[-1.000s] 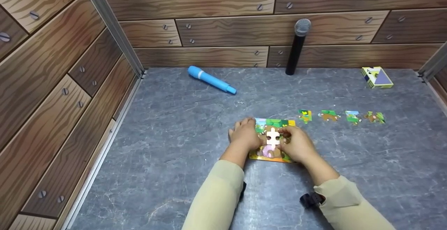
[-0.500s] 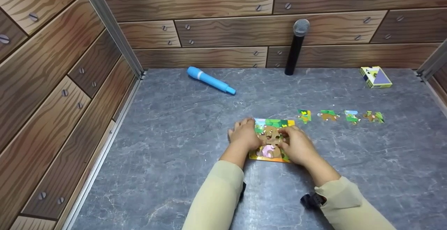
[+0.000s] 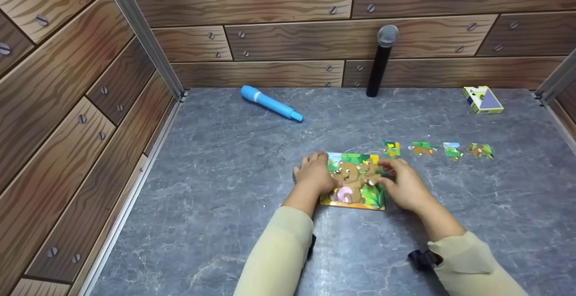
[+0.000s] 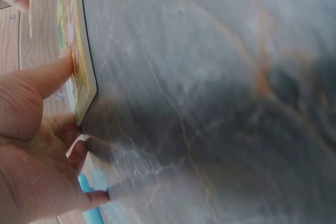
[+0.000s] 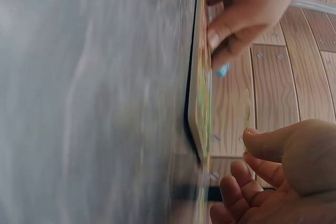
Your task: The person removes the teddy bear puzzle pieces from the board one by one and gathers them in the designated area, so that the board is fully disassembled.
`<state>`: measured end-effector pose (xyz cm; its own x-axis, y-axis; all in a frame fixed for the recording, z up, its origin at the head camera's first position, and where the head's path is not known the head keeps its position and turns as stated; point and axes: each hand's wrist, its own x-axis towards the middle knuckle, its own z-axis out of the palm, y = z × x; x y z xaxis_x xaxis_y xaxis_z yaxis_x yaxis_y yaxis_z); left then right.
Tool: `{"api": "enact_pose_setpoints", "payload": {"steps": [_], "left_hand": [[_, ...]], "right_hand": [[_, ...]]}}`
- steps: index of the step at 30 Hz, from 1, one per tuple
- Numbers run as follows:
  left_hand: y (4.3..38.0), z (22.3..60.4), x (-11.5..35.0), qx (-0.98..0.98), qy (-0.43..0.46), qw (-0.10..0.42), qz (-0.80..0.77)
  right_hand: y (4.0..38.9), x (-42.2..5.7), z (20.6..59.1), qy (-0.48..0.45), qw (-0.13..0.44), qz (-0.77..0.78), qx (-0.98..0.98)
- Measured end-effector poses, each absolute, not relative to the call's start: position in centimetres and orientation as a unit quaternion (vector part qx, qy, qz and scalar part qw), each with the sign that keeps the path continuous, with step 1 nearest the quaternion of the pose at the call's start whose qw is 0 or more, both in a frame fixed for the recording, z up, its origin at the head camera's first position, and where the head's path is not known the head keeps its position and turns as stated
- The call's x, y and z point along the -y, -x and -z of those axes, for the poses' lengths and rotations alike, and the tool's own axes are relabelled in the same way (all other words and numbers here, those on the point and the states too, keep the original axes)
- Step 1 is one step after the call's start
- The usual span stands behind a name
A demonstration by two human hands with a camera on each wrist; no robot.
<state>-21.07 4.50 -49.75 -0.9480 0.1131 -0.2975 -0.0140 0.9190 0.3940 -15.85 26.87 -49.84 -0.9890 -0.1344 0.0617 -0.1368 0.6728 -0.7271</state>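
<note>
A colourful bear jigsaw puzzle point(image 3: 372, 195) lies flat on the grey table. My left hand point(image 3: 312, 173) grips its left edge, with the thumb point(image 4: 55, 74) on top of the board and the fingers by the side. Over the puzzle's right part, my right hand point(image 3: 405, 186) pinches a puzzle piece point(image 3: 371, 170) between thumb and fingers. In the right wrist view this thin piece point(image 5: 247, 111) stands edge-on, apart from the board. Its printed side is hardly visible there.
Several loose puzzle pieces point(image 3: 422, 149) lie in a row beyond the right hand. A blue marker-shaped stick point(image 3: 271, 103), an upright black microphone point(image 3: 380, 64) and a small yellow box point(image 3: 483, 100) stand or lie near the wood-print back wall point(image 3: 288, 44).
My right hand has shifted to the right with the piece, uncovering the bear in the puzzle's middle. A white look on the piece turned brown. My left hand has stayed put.
</note>
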Motion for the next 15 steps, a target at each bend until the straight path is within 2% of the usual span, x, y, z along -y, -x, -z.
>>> {"api": "enact_pose_setpoints", "payload": {"steps": [6,15], "left_hand": [[20.9,49.6,-4.4,-0.966,-0.028,0.157,-0.202],[20.8,49.5,-4.4,-0.964,-0.028,0.159,-0.209]], "right_hand": [[15.8,-29.0,49.7,-0.066,0.004,-0.388,0.919],[16.1,-31.6,50.5,-0.046,-0.039,-0.375,0.925]]}}
